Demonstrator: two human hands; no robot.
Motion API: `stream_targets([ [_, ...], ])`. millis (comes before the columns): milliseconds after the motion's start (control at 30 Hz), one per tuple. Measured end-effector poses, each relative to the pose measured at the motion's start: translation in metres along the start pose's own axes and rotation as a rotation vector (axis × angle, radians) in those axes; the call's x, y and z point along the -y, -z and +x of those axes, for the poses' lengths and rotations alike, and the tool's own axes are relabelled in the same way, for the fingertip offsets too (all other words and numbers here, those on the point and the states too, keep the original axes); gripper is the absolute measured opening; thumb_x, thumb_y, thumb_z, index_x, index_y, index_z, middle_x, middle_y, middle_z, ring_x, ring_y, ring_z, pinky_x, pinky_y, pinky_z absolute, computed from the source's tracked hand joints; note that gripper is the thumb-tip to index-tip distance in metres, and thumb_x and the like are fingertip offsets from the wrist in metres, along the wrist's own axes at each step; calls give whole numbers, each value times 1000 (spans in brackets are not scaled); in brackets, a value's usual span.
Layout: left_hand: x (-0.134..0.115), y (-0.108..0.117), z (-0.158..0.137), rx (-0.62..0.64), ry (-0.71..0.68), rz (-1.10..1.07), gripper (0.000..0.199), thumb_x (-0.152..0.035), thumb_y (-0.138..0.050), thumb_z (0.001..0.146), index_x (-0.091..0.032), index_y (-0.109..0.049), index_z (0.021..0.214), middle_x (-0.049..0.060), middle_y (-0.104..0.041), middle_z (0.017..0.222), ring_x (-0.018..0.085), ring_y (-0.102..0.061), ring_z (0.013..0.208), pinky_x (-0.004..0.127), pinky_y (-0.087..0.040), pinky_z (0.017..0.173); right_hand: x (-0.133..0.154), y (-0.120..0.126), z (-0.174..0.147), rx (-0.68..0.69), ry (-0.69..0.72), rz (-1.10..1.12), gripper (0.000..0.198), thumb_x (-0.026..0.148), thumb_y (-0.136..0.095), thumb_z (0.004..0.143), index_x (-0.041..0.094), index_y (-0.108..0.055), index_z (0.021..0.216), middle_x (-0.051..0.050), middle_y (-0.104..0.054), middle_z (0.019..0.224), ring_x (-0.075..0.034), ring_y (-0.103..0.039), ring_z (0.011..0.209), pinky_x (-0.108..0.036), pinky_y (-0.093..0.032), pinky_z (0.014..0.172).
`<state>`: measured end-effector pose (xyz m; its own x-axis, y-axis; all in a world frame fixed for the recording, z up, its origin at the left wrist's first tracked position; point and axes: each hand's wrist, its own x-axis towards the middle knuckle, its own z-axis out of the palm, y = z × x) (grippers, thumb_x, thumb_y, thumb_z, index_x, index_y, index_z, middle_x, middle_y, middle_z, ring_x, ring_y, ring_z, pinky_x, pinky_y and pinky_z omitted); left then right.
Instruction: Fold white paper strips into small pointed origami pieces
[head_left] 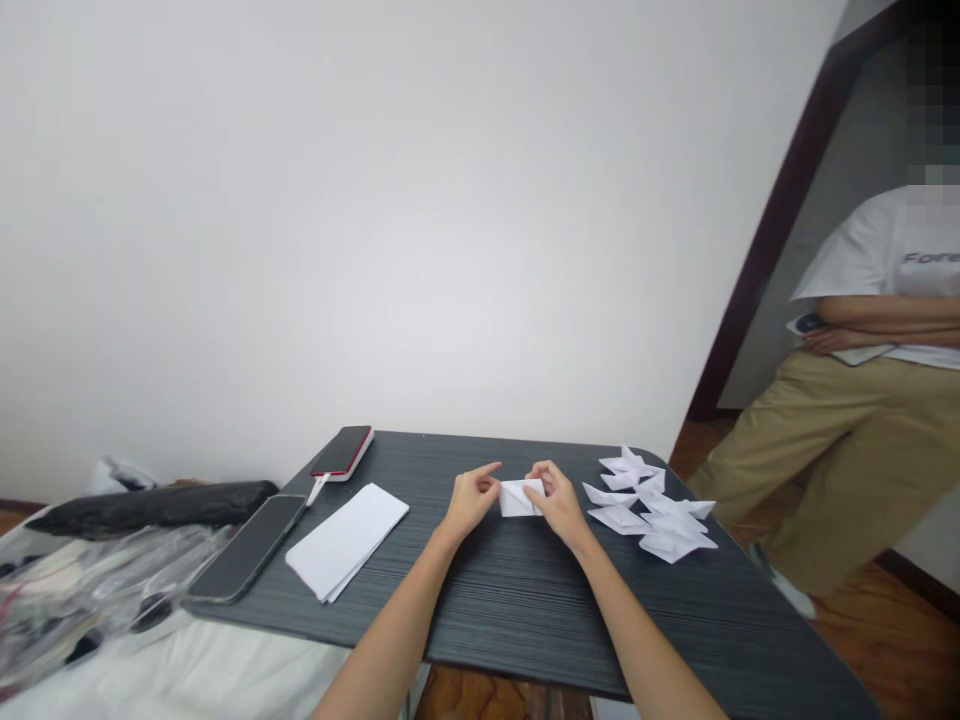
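A small folded white paper (517, 499) is held between my two hands just above the dark table (517, 600). My right hand (553, 497) grips its right side, with the thumb across the front and the other fingers behind. At the paper's left edge, my left hand (471, 498) pinches with the thumb, its index finger stretched out above; the fingertips behind are partly hidden. To the right of my hands lie several folded white paper boats (671, 527), grouped close together. A stack of white paper sheets (346, 540) rests on the left of the table.
A large black phone (249, 548) lies at the table's left edge, joined by a white cable (318, 488) to a red-edged dark device (343, 450). Plastic-wrapped items (112, 570) are left of the table. Beyond its right side stands a person (862, 400) with folded arms.
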<state>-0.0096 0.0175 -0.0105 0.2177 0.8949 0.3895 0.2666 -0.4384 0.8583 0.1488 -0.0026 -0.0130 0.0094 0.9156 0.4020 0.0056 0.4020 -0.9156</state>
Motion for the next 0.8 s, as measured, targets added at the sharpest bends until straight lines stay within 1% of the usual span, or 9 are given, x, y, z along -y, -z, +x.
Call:
stream_targets([
  [67, -2, 31, 4, -111, -91, 173, 32, -23, -47, 71, -15, -56, 101, 6, -63, 83, 17, -57, 72, 31, -45, 72, -4, 0, 0, -2, 6, -38, 22, 26, -58, 59, 20, -41, 73, 0, -53, 70, -13, -50, 60, -23, -39, 55],
  [167, 1, 108, 7, -375, -106, 485, 30, -23, -41, 75, -17, -56, 100, 8, -57, 100, 20, -50, 93, 35, -36, 86, -12, -1, 3, -15, -2, -78, 23, 26, -58, 60, 19, -43, 76, -1, -54, 71, -14, -51, 61, -24, -39, 54],
  [267, 15, 185, 1, -555, 78, 790, 34, -26, -39, 77, -16, -52, 106, 11, -45, 116, 25, -39, 108, 41, -28, 92, -22, -3, 7, -33, 2, -105, 25, 25, -58, 58, 19, -45, 79, -2, -55, 72, -16, -53, 68, -24, -39, 58],
  [333, 29, 220, -5, -556, 242, 906, 34, -34, -41, 75, -18, -54, 103, 13, -38, 122, 30, -30, 114, 50, -21, 91, -27, -4, 10, -17, -19, -116, 26, 25, -57, 59, 19, -45, 81, 0, -53, 69, -14, -52, 61, -24, -39, 54],
  [400, 45, 242, -11, -477, 391, 917, 33, -41, -43, 73, -19, -61, 88, 12, -40, 121, 36, -23, 117, 58, -11, 89, -31, -3, 12, -1, -31, -113, 28, 25, -57, 59, 19, -45, 84, 1, -53, 68, -12, -50, 56, -23, -38, 51],
  [467, 57, 256, -13, -480, 432, 826, 36, -44, -39, 74, -19, -63, 85, 10, -41, 122, 36, -20, 118, 59, -10, 89, -33, -3, 12, -25, -38, -108, 30, 26, -58, 58, 19, -45, 85, 1, -53, 68, -11, -49, 54, -22, -38, 50],
  [567, 66, 276, -10, -563, 269, 541, 42, -36, -26, 80, -16, -57, 100, 9, -44, 120, 23, -36, 112, 41, -27, 92, -35, -2, 13, -51, -44, -109, 33, 26, -58, 58, 19, -46, 88, 0, -54, 68, -11, -48, 52, -22, -37, 47],
  [633, 67, 290, -7, -538, 290, 375, 41, -35, -30, 77, -14, -55, 103, 9, -49, 115, 21, -43, 106, 35, -34, 87, -36, -2, 13, -58, -44, -121, 34, 27, -58, 58, 19, -47, 89, 0, -54, 68, -11, -47, 50, -21, -37, 45],
  [800, 71, 313, -7, -341, 211, 528, 33, -26, -39, 69, -16, -62, 89, 5, -53, 110, 20, -42, 106, 34, -31, 91, -39, -4, 15, -63, -74, -157, 35, 31, -58, 59, 20, -47, 90, -1, -55, 74, -11, -48, 53, -22, -37, 48],
])
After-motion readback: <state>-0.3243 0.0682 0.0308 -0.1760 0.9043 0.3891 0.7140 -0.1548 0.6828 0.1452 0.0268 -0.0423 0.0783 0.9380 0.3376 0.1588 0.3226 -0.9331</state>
